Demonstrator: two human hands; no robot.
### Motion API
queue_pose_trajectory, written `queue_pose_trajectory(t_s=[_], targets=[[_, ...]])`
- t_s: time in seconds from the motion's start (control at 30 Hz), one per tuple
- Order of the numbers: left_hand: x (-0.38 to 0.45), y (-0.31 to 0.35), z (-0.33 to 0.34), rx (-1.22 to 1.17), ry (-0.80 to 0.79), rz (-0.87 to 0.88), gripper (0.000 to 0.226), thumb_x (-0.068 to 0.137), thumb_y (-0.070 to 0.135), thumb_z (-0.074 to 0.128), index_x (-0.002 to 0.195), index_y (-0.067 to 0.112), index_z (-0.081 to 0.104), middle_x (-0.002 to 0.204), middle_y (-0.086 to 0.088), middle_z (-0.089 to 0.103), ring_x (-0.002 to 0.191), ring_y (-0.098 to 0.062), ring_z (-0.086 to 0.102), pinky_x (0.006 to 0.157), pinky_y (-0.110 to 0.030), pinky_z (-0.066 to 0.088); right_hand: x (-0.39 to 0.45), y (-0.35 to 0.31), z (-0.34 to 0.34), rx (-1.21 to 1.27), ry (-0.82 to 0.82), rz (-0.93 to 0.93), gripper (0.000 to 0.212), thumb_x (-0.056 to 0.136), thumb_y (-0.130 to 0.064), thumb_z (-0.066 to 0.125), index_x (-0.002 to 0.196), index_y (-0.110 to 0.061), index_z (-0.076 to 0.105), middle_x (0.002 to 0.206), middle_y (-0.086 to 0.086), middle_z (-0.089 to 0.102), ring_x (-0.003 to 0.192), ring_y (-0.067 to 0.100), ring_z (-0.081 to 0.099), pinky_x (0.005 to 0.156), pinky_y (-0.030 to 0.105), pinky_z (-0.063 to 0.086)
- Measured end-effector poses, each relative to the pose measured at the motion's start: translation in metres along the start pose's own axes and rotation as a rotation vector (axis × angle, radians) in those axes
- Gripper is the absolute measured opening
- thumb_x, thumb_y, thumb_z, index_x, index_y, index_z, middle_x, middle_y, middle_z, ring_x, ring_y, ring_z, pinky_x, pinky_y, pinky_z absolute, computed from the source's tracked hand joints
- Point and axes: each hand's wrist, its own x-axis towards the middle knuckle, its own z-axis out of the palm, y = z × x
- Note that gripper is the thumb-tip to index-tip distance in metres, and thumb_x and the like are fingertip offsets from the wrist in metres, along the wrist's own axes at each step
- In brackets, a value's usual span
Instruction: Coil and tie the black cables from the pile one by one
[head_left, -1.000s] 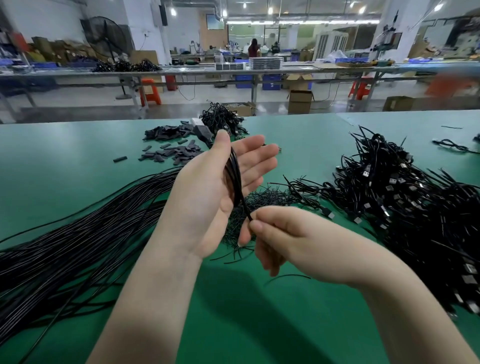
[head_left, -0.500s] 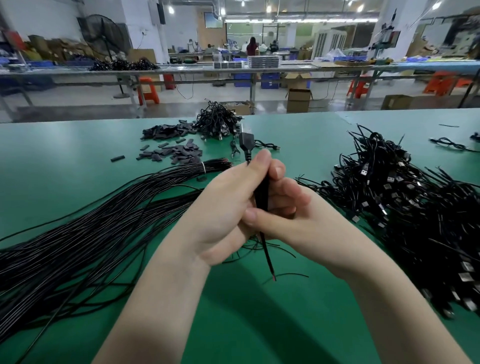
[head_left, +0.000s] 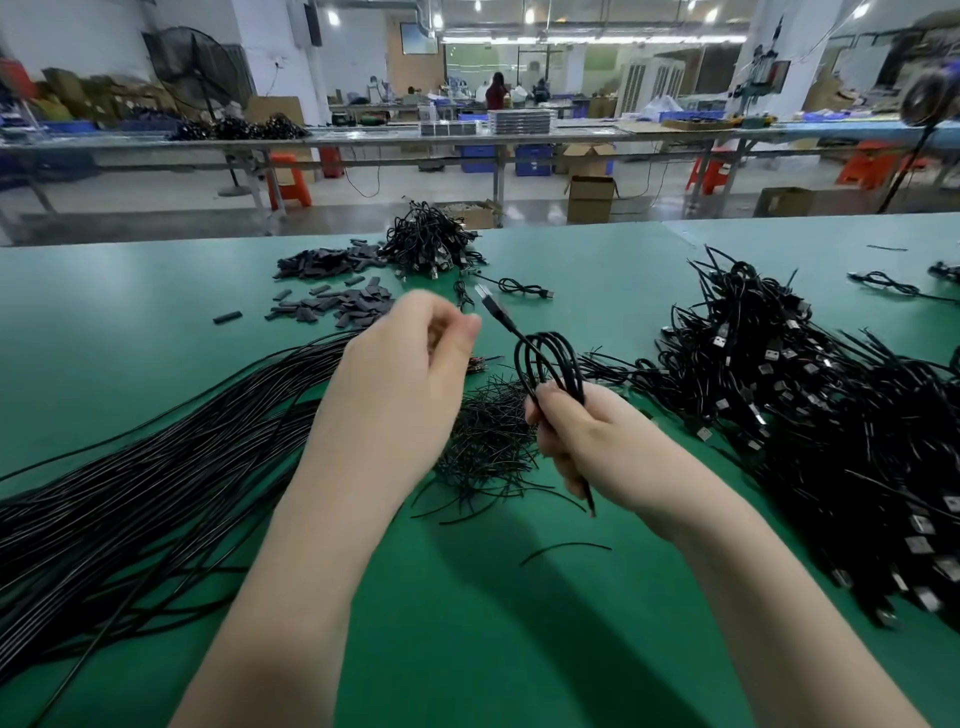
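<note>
The work surface is a smooth green table mat (head_left: 156, 322) in a large factory hall; behind it, at 12 o'clock, stand long metal benches (head_left: 363, 137) with orange plastic stools (head_left: 291, 179) and brown cardboard boxes (head_left: 589, 195) under them.

From 7 to 9 o'clock lies a thick bundle of long, glossy black straight cables (head_left: 130, 483). At 3 o'clock lies a big tangled pile of black coiled USB cables (head_left: 831, 415). Near the middle is a heap of thin black wire ties (head_left: 488, 441). At 11 o'clock lie small flat dark grey sleeves (head_left: 337, 306), and beside them a smaller heap of black tied cables (head_left: 426, 244).

The right hand (head_left: 587, 441) grips a black looped cable with a USB plug (head_left: 550, 364), held above the ties. The left hand (head_left: 400, 374) is raised just beside it, with curled fingers holding nothing visible.
</note>
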Motion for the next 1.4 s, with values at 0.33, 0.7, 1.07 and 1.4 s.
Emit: queue_pose_trajectory(t_s=[0.33, 0.7, 1.07, 1.4], targets=[[-0.014, -0.002, 0.033, 0.634, -0.586, 0.554, 0.061, 0.086, 0.055, 0.058, 0.140, 0.031, 0.042, 0.136, 0.010, 0.052, 0.127, -0.016, 0.048, 0.106, -0.037, 0.038, -0.011, 0.032, -0.024, 0.078, -0.649, 0.384, 0.031, 0.103, -0.027, 0.036, 0.076, -0.021, 0.048, 0.054, -0.007, 0.039, 0.041, 0.009, 0.027, 0.040, 0.019, 0.029], [-0.098, -0.041, 0.030, 0.773, -0.588, 0.820, 0.015, 0.072, 0.022, 0.059, 0.058, 0.027, 0.058, 0.052, 0.012, 0.047, 0.038, -0.008, 0.043, 0.037, -0.021, 0.031, -0.037, 0.055, -0.008, 0.096, -0.962, 0.470, 0.032, 0.097, -0.048, 0.040, 0.081, -0.023, 0.051, 0.057, -0.010, 0.037, 0.047, 0.005, 0.032, 0.046, 0.015, 0.030], [-0.094, -0.045, 0.016, 0.656, -0.614, 0.595, 0.029, 0.089, 0.039, 0.032, 0.073, 0.025, 0.051, 0.065, 0.009, 0.050, 0.053, -0.015, 0.051, 0.044, -0.027, 0.036, -0.019, 0.051, 0.002, 0.109, -0.996, 0.392, 0.034, 0.097, -0.052, 0.043, 0.092, -0.025, 0.063, 0.064, -0.011, 0.049, 0.051, 0.005, 0.038, 0.045, 0.014, 0.029], [-0.004, -0.020, 0.018, -0.648, -0.288, -0.303, 0.028, 0.099, 0.030, 0.028, 0.074, 0.020, 0.036, 0.053, 0.012, 0.030, 0.050, -0.009, 0.024, 0.053, -0.032, 0.027, 0.042, 0.082, 0.035, -0.717, 0.213, 0.127, 0.055, 0.089, -0.057, 0.056, 0.135, -0.028, 0.053, 0.120, 0.001, 0.058, 0.105, 0.020, 0.058, 0.083, 0.033, 0.047]])
